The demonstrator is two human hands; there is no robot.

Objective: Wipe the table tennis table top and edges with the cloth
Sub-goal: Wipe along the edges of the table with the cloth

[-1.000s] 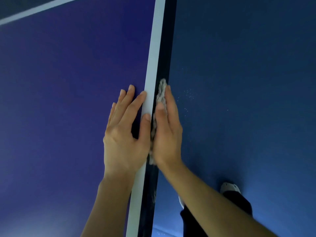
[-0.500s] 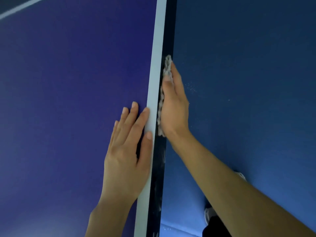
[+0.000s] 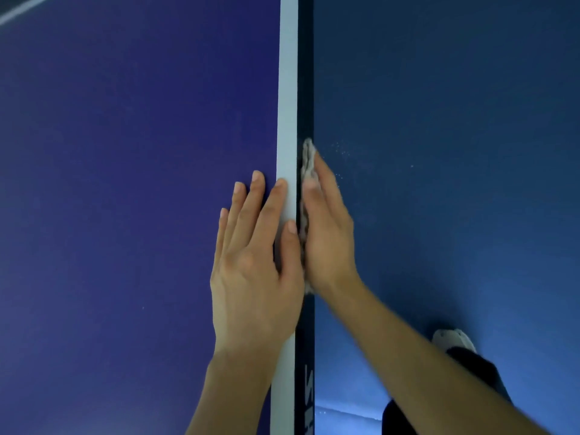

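Where the table top [image 3: 125, 183] meets its dark side edge [image 3: 306, 58] at mid-frame, the right hand [image 3: 329, 240], fingers straight, presses the grey cloth [image 3: 309, 157] flat against that edge, and cloth protrudes beyond the fingertips. The left hand [image 3: 254, 271] lies flat, gripping nothing, across the white border line [image 3: 287, 89]. Above the cloth, the edge continues to the frame's top.

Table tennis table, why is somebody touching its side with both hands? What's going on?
A person is cleaning the table. Their right hand presses a grey cloth against the dark side edge, with the fingers straight. Their left hand rests flat on the table top, partly over the white line along the rim. The person's shoe shows on the floor below.
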